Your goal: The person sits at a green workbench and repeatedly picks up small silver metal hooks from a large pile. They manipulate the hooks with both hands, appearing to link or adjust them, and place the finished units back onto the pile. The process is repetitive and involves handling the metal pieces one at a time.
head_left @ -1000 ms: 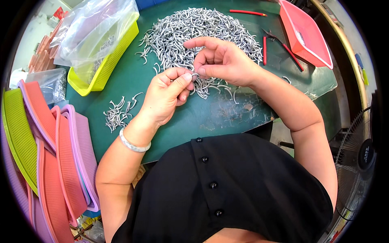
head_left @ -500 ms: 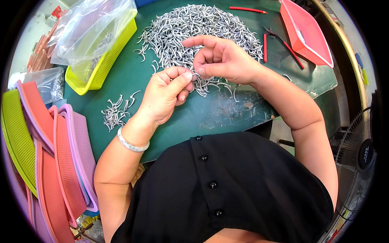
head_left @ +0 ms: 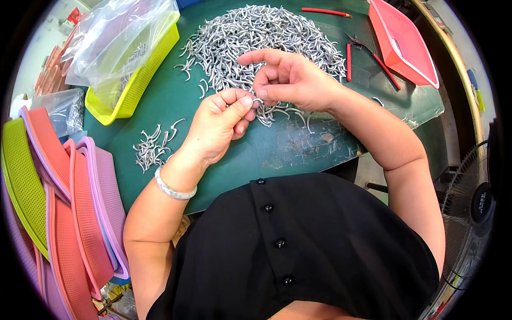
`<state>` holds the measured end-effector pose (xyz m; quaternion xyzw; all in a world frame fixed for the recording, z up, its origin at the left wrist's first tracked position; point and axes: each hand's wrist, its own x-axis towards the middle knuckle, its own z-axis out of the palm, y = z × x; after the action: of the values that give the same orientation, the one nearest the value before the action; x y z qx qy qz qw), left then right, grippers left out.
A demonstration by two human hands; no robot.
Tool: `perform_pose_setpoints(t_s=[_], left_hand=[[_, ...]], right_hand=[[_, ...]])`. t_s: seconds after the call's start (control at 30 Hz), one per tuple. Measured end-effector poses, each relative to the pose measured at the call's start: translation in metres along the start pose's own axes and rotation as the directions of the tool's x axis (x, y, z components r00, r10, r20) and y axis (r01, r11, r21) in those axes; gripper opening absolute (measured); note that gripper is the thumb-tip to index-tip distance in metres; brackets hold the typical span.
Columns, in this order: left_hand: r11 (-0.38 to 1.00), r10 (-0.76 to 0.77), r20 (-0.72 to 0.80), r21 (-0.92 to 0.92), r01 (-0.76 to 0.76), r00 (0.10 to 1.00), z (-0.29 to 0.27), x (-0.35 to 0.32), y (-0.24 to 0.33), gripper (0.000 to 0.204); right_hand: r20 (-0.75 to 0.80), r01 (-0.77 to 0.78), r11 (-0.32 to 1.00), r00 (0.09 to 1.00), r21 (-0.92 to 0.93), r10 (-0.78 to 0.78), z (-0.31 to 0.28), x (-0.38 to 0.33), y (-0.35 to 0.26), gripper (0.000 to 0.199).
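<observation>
A small curved grey metal piece (head_left: 256, 100) shows between my hands, partly hidden by the fingertips. My left hand (head_left: 221, 117) pinches it between thumb and forefinger. From the other side, my right hand (head_left: 290, 80) has its thumb and curled fingers closed at the piece's end, while its forefinger reaches out to the left. Just beyond lies a big heap of similar curved metal pieces (head_left: 266, 37) on the green tabletop (head_left: 229, 176). A smaller pile of such pieces (head_left: 152, 149) lies left of my left wrist.
Far left stands a yellow-green basket (head_left: 130, 93) with a clear plastic bag (head_left: 122, 37). Stacked baskets (head_left: 90, 213) crowd the left side. Red-handled pliers (head_left: 376, 61), a red rod (head_left: 326, 12) and a pink tray (head_left: 402, 48) are at far right. A fan (head_left: 472, 208) stands right.
Both hands stay almost in place at the same small piece. My right hand has shifted very slightly left; the piles look unchanged.
</observation>
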<state>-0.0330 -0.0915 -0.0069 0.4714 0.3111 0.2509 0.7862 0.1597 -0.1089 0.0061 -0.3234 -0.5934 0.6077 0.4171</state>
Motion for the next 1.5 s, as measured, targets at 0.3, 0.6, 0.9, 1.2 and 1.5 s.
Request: perform_pose_setpoints(t_s=[0.3, 0.6, 0.9, 1.2, 1.5], left_hand=[[0.997, 0.073, 0.032, 0.018, -0.074, 0.997, 0.0000, 0.0000, -0.0041, 0.010], [0.990, 0.140, 0.028, -0.028, -0.139, 0.990, -0.0020, 0.0007, -0.0048, 0.009], [0.981, 0.160, 0.074, -0.121, -0.150, 0.984, -0.0015, 0.0018, -0.0056, 0.010], [0.983, 0.138, 0.077, -0.130, -0.128, 0.987, -0.0015, 0.0029, -0.0089, 0.010], [0.986, 0.161, 0.073, -0.050, -0.157, 0.984, -0.0017, 0.0028, -0.0088, 0.010]], right_hand=[[0.038, 0.068, 0.998, 0.997, 0.011, -0.069, -0.0015, 0.0002, 0.0003, 0.054], [0.048, 0.089, 0.990, 0.995, -0.106, -0.084, -0.0013, -0.0033, -0.0092, 0.058], [0.037, 0.150, 0.985, 0.988, -0.089, -0.147, 0.0007, -0.0025, -0.0042, 0.058], [0.019, 0.122, 0.990, 0.992, -0.070, -0.121, 0.0008, -0.0026, -0.0061, 0.057], [0.017, 0.118, 0.991, 0.993, -0.054, -0.118, 0.0010, -0.0021, -0.0052, 0.057]])
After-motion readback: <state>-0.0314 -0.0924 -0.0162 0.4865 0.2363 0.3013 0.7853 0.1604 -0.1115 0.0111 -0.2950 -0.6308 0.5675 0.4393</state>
